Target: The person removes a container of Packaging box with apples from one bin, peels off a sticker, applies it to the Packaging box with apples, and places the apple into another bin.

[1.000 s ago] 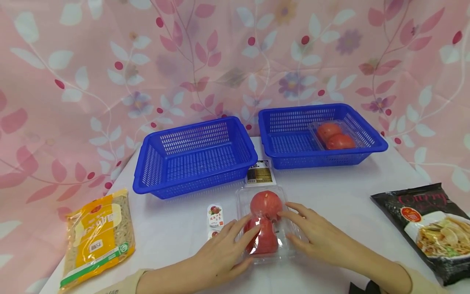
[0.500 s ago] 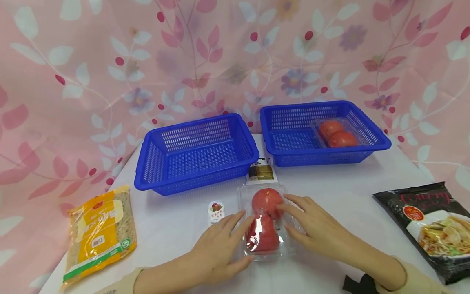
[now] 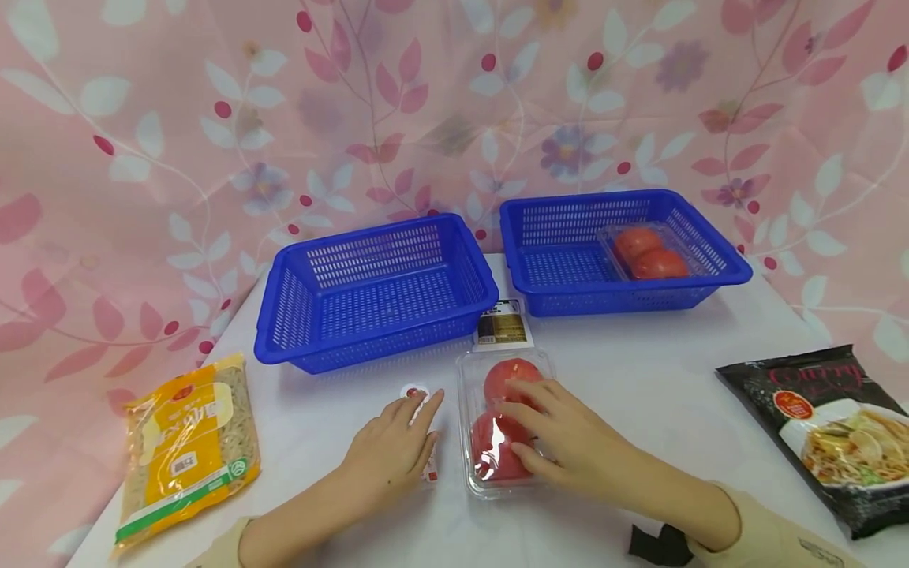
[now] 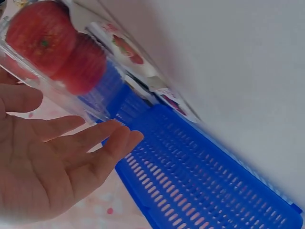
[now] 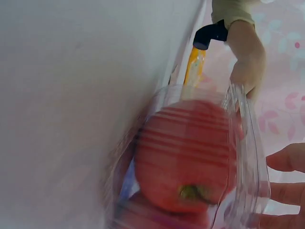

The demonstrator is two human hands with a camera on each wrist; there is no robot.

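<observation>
A clear plastic clamshell box (image 3: 465,442) lies on the white cloth, its lid down over two red round fruits (image 3: 493,457). Over its right half is my right hand (image 3: 568,434), fingers spread and slightly bent, fingertips at the lid. In the right wrist view, the fingers (image 5: 288,164) stand beside the box's clear rim (image 5: 250,157). To the left of the box, my left hand (image 3: 394,454) hovers over a white label (image 3: 430,471) with a red fruit print, covering most of it. The left wrist view shows that palm (image 4: 52,167) holding nothing, fingers loosely extended.
Behind are two blue plastic baskets, the left one (image 3: 383,339) bare inside, the right one (image 3: 625,304) holding another box of red fruits (image 3: 660,264). A gold-and-white packet (image 3: 502,327) lies between. A yellow bag (image 3: 188,450) is at left, a black noodle bag (image 3: 824,434) at right.
My left hand has left the box and moved left over the label. My right hand has shifted left, farther over the lid. The box stays about where it was.
</observation>
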